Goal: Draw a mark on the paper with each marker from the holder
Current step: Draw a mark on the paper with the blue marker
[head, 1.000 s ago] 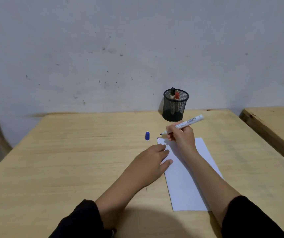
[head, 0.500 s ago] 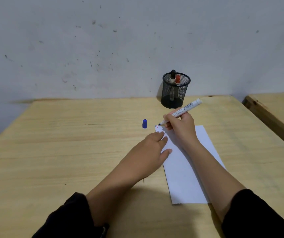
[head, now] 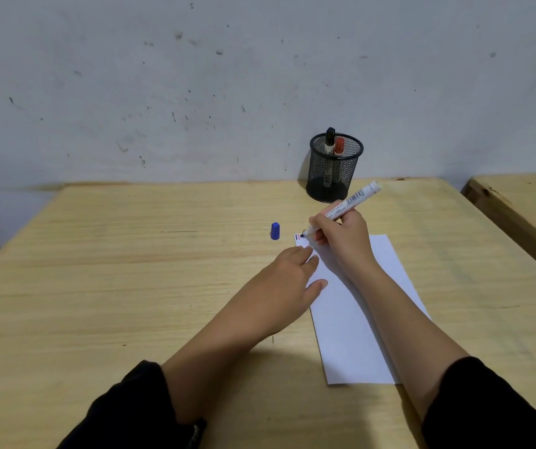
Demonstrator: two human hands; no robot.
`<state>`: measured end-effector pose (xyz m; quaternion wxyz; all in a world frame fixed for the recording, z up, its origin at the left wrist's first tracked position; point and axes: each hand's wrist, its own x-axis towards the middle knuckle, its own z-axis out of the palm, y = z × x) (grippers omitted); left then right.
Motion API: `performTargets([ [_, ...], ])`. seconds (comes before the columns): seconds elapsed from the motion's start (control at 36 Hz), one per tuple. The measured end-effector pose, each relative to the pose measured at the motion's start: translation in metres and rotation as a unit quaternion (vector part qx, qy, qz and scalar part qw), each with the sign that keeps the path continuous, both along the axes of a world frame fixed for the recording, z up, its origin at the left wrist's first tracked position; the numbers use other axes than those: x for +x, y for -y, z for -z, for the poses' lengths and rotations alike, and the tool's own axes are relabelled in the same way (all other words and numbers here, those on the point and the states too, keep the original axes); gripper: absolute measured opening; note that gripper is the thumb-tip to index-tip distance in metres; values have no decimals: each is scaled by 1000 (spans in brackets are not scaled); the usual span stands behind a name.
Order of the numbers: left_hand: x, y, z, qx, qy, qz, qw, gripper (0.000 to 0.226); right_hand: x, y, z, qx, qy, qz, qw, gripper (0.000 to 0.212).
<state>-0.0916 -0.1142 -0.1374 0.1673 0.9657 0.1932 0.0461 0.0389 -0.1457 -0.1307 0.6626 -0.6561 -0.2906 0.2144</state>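
A white sheet of paper point(head: 354, 319) lies on the wooden table point(head: 130, 270). My right hand point(head: 341, 236) grips an uncapped white marker point(head: 354, 199), its tip touching the paper's far left corner, where small red and blue marks show. My left hand point(head: 286, 283) lies flat, fingers apart, pressing the paper's left edge. The marker's blue cap point(head: 275, 230) stands on the table left of the paper. A black mesh holder point(head: 333, 170) at the back holds a black-capped marker point(head: 329, 140) and a red-capped marker point(head: 339, 146).
A grey scuffed wall stands right behind the table. A second wooden table point(head: 526, 202) stands to the right across a narrow gap. Another piece of wooden furniture shows at the far left edge.
The view has tilted, so everything sits a little lower in frame. The marker tip has come down onto the paper's corner. My left hand stays on the paper.
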Motion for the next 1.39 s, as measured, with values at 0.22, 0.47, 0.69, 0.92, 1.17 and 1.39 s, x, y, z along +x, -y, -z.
performTargets([
  [0.22,0,1,-2,3,0,-1,1000,53,1,-1,1,-9,-4,-2,1000,12],
  [0.47,-3,0,-4,-2,28,5,1000,48,4,1,-6,83,-118,8,990,15],
  [0.69,-6,-14,-10,-17,172,-60,983,34,11,1,-5,135,-211,23,968,22],
  [0.92,2,-35,-2,-48,227,-165,959,38,13,2,-6,157,-239,35,958,19],
  [1.17,19,-46,2,-88,257,-217,938,18,10,4,-9,156,-246,30,956,19],
  [1.39,32,-37,-7,-498,429,-299,692,6,8,5,-8,182,-189,23,965,13],
])
